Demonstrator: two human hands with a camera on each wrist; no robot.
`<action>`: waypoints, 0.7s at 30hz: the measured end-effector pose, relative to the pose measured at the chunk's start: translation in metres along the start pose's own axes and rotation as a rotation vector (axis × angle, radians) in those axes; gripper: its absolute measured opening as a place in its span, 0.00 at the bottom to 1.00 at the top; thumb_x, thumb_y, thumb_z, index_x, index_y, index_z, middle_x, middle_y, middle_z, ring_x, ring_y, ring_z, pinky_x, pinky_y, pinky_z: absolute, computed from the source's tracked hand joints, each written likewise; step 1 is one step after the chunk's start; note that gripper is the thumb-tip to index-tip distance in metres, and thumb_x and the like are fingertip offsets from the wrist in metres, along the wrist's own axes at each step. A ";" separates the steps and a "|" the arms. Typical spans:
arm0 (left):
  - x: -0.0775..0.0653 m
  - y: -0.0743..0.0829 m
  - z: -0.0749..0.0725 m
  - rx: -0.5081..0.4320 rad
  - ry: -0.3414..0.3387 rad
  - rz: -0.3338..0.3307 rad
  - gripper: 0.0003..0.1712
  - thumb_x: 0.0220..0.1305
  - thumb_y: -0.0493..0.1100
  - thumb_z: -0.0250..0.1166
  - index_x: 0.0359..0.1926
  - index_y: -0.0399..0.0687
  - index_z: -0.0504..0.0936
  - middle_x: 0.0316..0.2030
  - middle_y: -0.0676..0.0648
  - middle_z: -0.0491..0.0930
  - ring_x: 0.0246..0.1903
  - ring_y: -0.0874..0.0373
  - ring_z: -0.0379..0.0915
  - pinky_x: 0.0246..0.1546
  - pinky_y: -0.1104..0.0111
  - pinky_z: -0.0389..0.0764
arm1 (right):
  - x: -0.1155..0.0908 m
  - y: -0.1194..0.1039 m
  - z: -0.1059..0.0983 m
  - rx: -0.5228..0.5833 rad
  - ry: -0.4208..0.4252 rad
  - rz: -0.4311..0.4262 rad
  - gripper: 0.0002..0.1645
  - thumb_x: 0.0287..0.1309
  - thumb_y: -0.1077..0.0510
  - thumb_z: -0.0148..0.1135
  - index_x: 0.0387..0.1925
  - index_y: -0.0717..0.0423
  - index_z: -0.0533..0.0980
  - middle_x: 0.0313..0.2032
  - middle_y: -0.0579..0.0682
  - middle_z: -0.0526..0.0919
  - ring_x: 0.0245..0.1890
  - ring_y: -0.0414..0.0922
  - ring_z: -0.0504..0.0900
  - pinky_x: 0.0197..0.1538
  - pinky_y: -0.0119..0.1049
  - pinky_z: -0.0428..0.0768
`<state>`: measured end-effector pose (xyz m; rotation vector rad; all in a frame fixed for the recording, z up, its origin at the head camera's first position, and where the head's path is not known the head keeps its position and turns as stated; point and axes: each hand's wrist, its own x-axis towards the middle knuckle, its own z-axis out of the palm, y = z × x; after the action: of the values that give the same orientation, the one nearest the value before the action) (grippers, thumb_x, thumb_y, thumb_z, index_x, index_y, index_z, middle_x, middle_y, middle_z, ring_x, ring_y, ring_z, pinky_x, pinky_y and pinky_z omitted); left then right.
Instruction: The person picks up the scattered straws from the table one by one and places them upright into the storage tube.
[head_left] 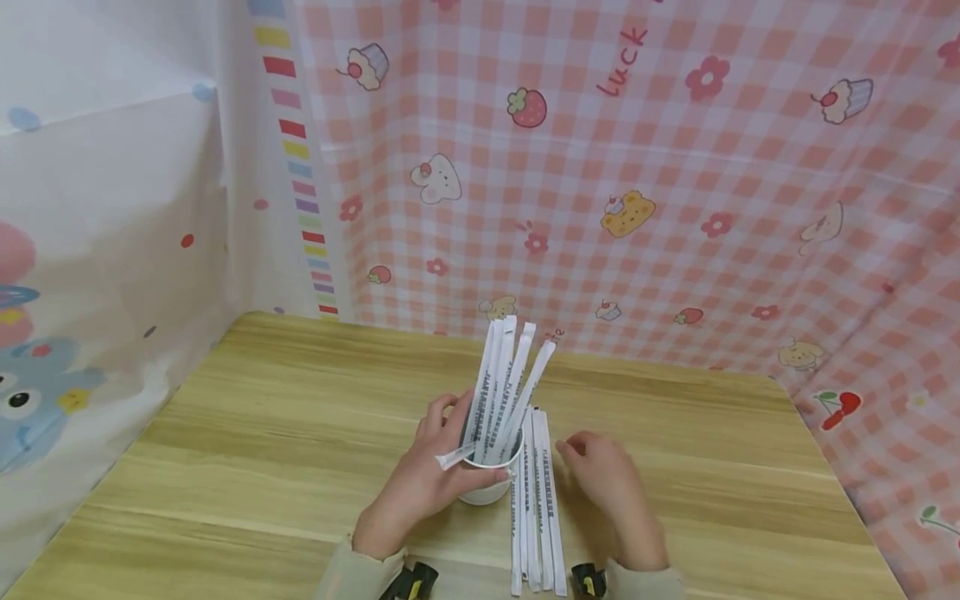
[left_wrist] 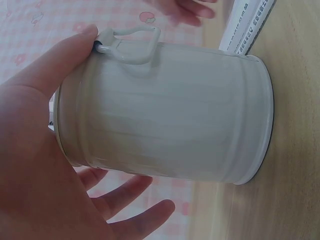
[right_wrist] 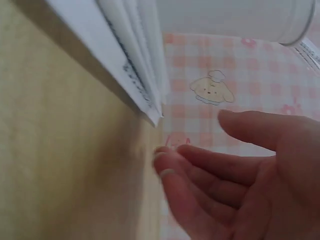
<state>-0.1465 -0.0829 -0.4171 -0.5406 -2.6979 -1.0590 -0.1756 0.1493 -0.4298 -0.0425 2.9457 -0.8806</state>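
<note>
My left hand grips a small white bucket near its rim, thumb on the side with the wire handle and fingers around the opposite side. Several paper-wrapped straws stand in the bucket, fanned out above the rim, and one short end pokes out over the hand. Directly right of the bucket, more wrapped straws lie side by side on the table. My right hand is just right of these straws, holding nothing, its fingers loosely bent and apart from them in the right wrist view.
Beneath everything is a wood-grain table. A pink checked cloth hangs along its back edge and right side, and a white patterned cloth hangs at the left.
</note>
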 end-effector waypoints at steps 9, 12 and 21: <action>0.000 0.001 -0.001 0.000 0.002 0.000 0.59 0.39 0.64 0.69 0.68 0.55 0.47 0.57 0.42 0.55 0.48 0.50 0.59 0.40 0.62 0.71 | 0.000 -0.001 0.016 -0.027 -0.099 0.048 0.18 0.55 0.45 0.56 0.29 0.56 0.78 0.21 0.45 0.75 0.22 0.42 0.71 0.27 0.36 0.69; 0.000 0.001 -0.001 -0.001 0.008 0.005 0.59 0.39 0.64 0.69 0.69 0.55 0.47 0.57 0.42 0.55 0.48 0.50 0.59 0.40 0.62 0.71 | 0.000 -0.004 0.021 -0.044 -0.118 0.040 0.17 0.52 0.44 0.58 0.24 0.54 0.78 0.20 0.44 0.74 0.21 0.42 0.70 0.25 0.35 0.68; 0.000 -0.001 0.000 0.000 0.028 0.020 0.60 0.38 0.64 0.69 0.68 0.55 0.48 0.56 0.41 0.56 0.48 0.50 0.59 0.40 0.61 0.71 | -0.004 -0.010 0.027 -0.036 -0.160 0.026 0.11 0.49 0.54 0.61 0.18 0.54 0.75 0.15 0.47 0.71 0.15 0.42 0.69 0.19 0.34 0.67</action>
<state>-0.1467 -0.0835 -0.4180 -0.5478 -2.6622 -1.0539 -0.1692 0.1268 -0.4463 -0.0733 2.8071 -0.7813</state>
